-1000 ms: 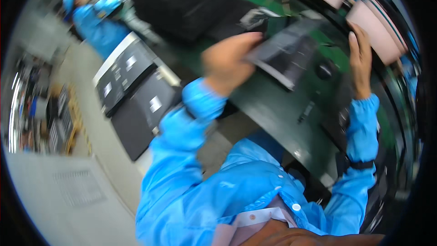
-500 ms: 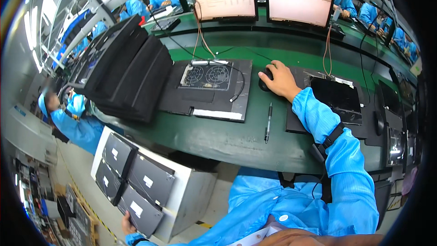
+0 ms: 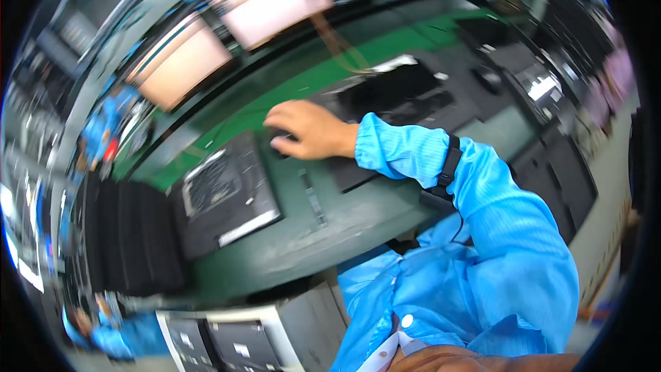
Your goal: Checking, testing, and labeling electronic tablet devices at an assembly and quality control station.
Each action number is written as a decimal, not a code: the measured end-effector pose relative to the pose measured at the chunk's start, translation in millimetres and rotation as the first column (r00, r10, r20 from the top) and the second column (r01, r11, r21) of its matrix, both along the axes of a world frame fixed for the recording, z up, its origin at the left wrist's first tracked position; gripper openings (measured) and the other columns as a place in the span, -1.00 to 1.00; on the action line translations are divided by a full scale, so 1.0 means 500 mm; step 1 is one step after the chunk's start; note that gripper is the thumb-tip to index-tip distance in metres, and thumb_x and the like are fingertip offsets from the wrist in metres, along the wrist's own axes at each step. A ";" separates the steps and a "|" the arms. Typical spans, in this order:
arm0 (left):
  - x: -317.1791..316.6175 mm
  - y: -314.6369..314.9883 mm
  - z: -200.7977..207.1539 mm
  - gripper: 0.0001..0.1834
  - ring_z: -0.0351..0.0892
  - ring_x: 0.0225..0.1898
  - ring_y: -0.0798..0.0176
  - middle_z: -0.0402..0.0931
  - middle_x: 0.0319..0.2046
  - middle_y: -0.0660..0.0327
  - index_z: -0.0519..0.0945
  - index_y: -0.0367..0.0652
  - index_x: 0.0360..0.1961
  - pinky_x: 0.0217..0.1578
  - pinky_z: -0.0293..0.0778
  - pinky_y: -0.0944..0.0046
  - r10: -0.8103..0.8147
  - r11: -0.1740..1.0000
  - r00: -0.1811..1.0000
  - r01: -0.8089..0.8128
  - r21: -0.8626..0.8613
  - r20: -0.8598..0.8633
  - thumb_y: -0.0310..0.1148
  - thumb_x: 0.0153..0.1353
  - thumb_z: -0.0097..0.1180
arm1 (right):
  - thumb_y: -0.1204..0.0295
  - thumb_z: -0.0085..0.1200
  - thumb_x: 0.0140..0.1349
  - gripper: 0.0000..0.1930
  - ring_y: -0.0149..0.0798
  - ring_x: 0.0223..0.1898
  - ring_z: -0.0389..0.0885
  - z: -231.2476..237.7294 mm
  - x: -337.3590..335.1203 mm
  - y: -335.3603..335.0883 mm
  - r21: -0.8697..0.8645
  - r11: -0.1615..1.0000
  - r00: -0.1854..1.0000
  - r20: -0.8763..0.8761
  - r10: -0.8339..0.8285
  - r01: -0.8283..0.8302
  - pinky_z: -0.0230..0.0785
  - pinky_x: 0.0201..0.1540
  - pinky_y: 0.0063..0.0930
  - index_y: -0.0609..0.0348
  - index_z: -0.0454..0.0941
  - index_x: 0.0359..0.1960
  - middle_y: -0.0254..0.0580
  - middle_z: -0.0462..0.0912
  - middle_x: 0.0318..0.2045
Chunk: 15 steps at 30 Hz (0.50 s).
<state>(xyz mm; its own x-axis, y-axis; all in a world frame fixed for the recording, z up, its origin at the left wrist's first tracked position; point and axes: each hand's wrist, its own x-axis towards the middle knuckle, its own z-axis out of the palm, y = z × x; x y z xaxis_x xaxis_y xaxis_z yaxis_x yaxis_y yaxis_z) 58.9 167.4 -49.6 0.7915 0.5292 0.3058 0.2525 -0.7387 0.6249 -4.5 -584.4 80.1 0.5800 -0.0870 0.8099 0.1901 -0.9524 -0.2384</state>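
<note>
My right hand rests over a black computer mouse on the green workbench, with its fingers curved around it. Most of the mouse is hidden under the palm. A pen lies on the bench near the hand. To the left is a black fixture plate with a round-vented insert and a white strip. Beside my right wrist sits another black fixture with a dark screen panel. My left hand is out of view.
A stack of black padded trays stands at the bench's left end. Below, a white cart carries dark flat laptop-like units. Two monitors stand behind the bench. Co-workers in blue are at the left.
The view has turned right and tilted, with blur. My left hand, earlier at a dark flat unit on the cart, has left the picture. My right hand stays on the mouse.
</note>
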 end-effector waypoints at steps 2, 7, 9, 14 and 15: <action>0.010 -0.183 0.044 -0.53 0.64 -0.08 0.09 0.67 -0.03 -0.01 0.64 -0.34 0.07 0.01 0.54 0.22 -0.289 0.955 0.956 0.291 -0.054 0.045 -0.10 0.42 0.18 | 0.31 0.29 0.18 -0.59 0.10 0.02 0.60 0.035 -0.120 -0.034 -0.021 0.999 0.998 -0.048 -0.031 0.030 0.46 0.11 -0.11 0.27 0.58 0.02 0.06 0.62 0.01; -0.098 -0.648 0.140 -0.72 0.66 -0.16 0.18 0.68 -0.14 -0.03 0.63 -0.40 0.01 -0.04 0.57 0.27 -0.815 0.529 0.544 0.839 -0.127 0.199 -0.39 0.40 0.22 | 0.36 0.27 0.24 -0.55 -0.24 -0.22 0.64 0.024 -0.485 -0.301 0.782 0.537 0.777 0.112 -0.620 0.316 0.53 -0.13 -0.36 0.26 0.51 0.13 -0.16 0.64 -0.10; -0.107 -0.732 0.126 -0.75 0.65 -0.15 0.17 0.67 -0.17 -0.02 0.62 -0.40 0.00 -0.06 0.58 0.27 -0.918 0.333 0.350 0.936 -0.117 0.185 -0.49 0.36 0.24 | 0.22 0.32 0.17 -0.34 -0.17 -0.04 0.62 0.027 -0.678 -0.438 0.987 0.126 0.704 0.016 -0.710 0.104 0.50 -0.02 -0.33 0.31 0.42 0.25 -0.06 0.64 -0.09; -0.135 -0.890 0.111 -0.82 0.50 -0.39 0.29 0.52 -0.41 0.17 0.57 -0.39 -0.05 -0.31 0.42 0.31 -0.936 0.031 0.025 0.999 0.013 0.350 -0.62 0.33 0.10 | -0.15 0.31 0.07 -0.01 0.11 0.44 0.26 -0.002 -0.836 -0.586 0.276 -0.107 0.118 -0.685 -0.719 0.955 0.28 0.35 0.15 0.17 0.25 0.46 0.15 0.30 0.40; -0.148 -0.912 0.117 -0.82 0.50 -0.39 0.29 0.52 -0.41 0.17 0.57 -0.39 -0.05 -0.31 0.42 0.31 -0.935 0.041 0.031 0.999 0.023 0.353 -0.62 0.33 0.10 | -0.15 0.31 0.07 -0.01 0.11 0.44 0.26 -0.014 -0.821 -0.585 0.285 -0.097 0.131 -0.681 -0.720 0.954 0.28 0.35 0.15 0.17 0.25 0.46 0.15 0.30 0.40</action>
